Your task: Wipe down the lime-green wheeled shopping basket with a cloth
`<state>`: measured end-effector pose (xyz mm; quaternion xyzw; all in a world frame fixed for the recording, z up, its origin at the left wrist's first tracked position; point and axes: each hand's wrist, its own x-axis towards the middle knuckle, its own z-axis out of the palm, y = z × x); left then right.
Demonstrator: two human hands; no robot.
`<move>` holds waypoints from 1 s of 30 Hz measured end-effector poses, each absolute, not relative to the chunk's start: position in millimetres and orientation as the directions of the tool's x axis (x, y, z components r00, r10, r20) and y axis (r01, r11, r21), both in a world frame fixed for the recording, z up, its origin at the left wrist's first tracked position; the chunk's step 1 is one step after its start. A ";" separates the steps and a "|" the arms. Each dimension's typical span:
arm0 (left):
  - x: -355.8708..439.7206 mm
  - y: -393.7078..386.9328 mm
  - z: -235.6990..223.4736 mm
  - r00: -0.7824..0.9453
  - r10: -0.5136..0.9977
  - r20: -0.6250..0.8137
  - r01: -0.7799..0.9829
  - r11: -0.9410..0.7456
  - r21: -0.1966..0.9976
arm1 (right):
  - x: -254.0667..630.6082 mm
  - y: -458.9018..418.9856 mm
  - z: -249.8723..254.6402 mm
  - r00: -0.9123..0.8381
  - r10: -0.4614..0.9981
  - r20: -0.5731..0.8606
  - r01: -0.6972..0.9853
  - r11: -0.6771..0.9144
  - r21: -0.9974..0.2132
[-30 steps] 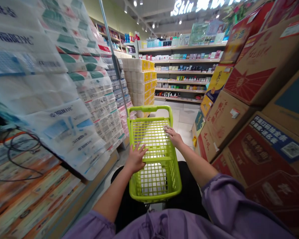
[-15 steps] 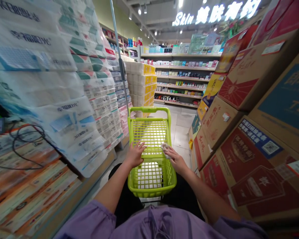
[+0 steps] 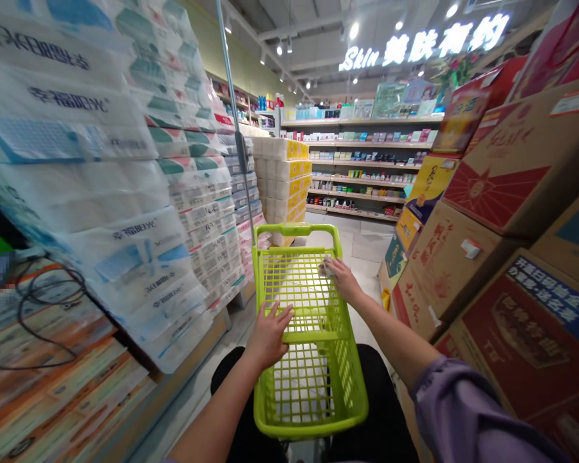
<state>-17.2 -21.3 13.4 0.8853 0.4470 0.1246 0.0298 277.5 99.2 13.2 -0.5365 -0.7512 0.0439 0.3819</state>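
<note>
The left hand (image 3: 270,335), fingers spread, rests on a green basket (image 3: 323,336). The right hand (image 3: 343,278) clasps a pale cloth (image 3: 325,267) at the basket's right side.

Paper packs (image 3: 125,239): I see a tall stack, left of the left hand (image 3: 269,335).
Black cable (image 3: 53,298): its loops show above orange packages (image 3: 53,402), far left of the same hand.
Cartons (image 3: 480,251): I find them piled to the right of the right hand (image 3: 341,279).
Shelves (image 3: 361,144): they stand well beyond both hands, with rows of small products.
Lit sign (image 3: 419,45): I can read "Skin" on it, high beyond the hands.
</note>
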 end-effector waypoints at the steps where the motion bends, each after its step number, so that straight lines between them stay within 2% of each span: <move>1: -17.6 -21.2 12.8 0.570 0.799 0.192 0.782 -0.599 0.170 | 276.3 113.3 21.7 -0.112 0.833 0.542 0.793 0.404 -0.456; 3: -18.0 -20.5 11.2 0.572 0.800 0.183 0.780 -0.599 0.180 | 270.2 137.9 36.2 -0.063 0.839 0.541 0.829 0.346 -0.439; 7: -17.5 -18.1 7.6 0.575 0.803 0.160 0.775 -0.597 0.207 | 232.3 172.1 47.3 -0.076 0.914 0.399 0.867 0.258 -0.426; 15: -17.3 -12.1 8.9 0.600 0.794 0.097 0.757 -0.603 0.253 | 94.2 205.1 38.7 -0.397 0.866 0.305 0.766 0.496 -0.410; 22: -17.9 -10.1 7.3 0.579 0.811 0.084 0.777 -0.581 0.243 | 74.0 189.0 33.8 -0.411 0.866 0.284 0.758 0.498 -0.422; 30: -16.3 -22.6 24.3 0.584 0.806 0.095 0.782 -0.590 0.200 | 88.2 128.9 29.6 -0.473 0.810 0.347 0.681 0.586 -0.439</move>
